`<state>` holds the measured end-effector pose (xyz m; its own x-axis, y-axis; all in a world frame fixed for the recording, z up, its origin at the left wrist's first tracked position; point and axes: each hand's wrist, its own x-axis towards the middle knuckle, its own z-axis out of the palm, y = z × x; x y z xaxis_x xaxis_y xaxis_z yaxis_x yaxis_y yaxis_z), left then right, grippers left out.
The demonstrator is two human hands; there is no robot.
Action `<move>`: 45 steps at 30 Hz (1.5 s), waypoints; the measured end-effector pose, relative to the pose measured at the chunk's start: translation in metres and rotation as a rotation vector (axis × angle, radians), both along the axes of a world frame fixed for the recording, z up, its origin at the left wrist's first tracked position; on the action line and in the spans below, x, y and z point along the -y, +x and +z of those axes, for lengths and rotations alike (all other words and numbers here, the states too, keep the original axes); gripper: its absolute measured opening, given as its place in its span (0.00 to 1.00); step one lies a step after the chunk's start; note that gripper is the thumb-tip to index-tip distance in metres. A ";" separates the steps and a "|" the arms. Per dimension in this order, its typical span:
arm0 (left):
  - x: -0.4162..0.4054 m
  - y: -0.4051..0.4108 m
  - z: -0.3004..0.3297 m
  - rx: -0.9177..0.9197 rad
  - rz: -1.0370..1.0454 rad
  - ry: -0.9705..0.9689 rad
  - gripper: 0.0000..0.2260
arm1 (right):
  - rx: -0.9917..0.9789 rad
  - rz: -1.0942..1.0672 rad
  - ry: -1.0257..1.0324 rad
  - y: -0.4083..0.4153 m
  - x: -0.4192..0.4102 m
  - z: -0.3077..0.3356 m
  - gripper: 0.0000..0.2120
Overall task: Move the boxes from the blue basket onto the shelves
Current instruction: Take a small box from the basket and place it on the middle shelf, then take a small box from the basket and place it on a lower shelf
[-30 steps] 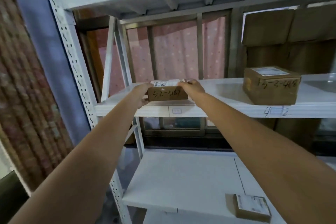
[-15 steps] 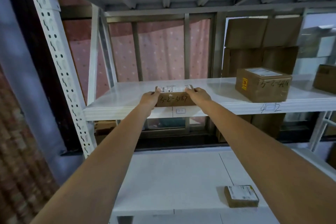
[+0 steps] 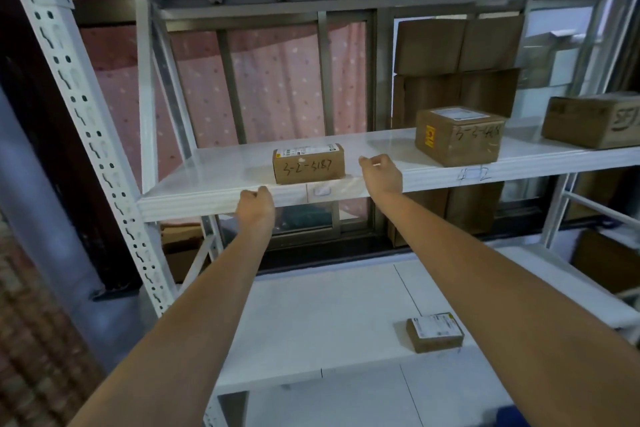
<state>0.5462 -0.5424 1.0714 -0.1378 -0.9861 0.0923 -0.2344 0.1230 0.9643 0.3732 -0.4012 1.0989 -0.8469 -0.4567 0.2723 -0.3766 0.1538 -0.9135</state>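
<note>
A small box [image 3: 308, 163] sits mid-frame on the white upper shelf [image 3: 214, 184], free of both hands. The left hand [image 3: 255, 206] and right hand [image 3: 381, 173] hang loosely curled, holding nothing. Behind, at upper centre, a pink dotted curtain [image 3: 277, 80] covers the window.

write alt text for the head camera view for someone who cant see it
A small cardboard box sits alone on the middle shelf of a white metal rack, with the person's left hand and right hand loosely curled just off it, holding nothing. Two larger boxes stand farther right on that shelf, and a flat labelled box lies on the shelf below.
</note>
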 end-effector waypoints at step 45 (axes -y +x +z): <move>-0.608 -0.508 -0.131 0.336 -0.910 0.065 0.04 | 0.162 -0.163 0.412 -0.386 -0.642 -0.173 0.22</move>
<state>0.0384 0.0659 0.9401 -0.8593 -0.4914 -0.1418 -0.3402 0.3421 0.8759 -0.0128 0.2413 0.9260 -0.9332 -0.3564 -0.0457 -0.1747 0.5612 -0.8090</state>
